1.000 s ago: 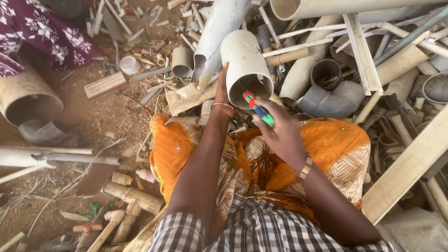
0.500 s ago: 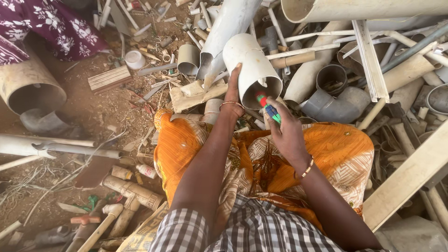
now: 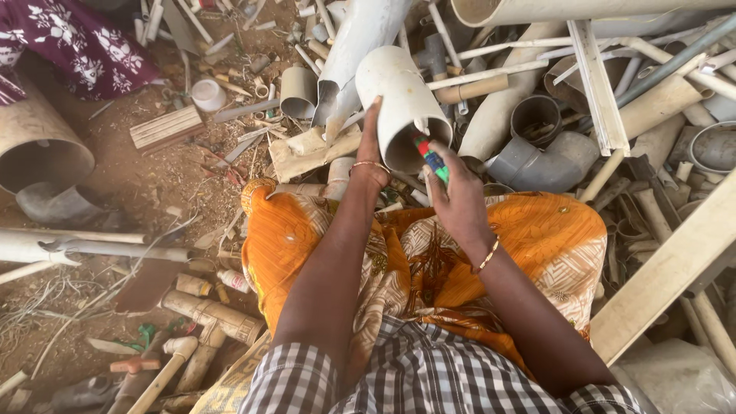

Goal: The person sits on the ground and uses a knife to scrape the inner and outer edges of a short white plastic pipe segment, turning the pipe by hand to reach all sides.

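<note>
hands on white pipe (image 3: 395, 96) — right grips green-red tool (image 3: 431, 159)

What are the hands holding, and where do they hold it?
The left hand grips the white pipe piece at its open lower end. The right hand holds a red, green and blue tool by its handle, tip inside the pipe.
</note>
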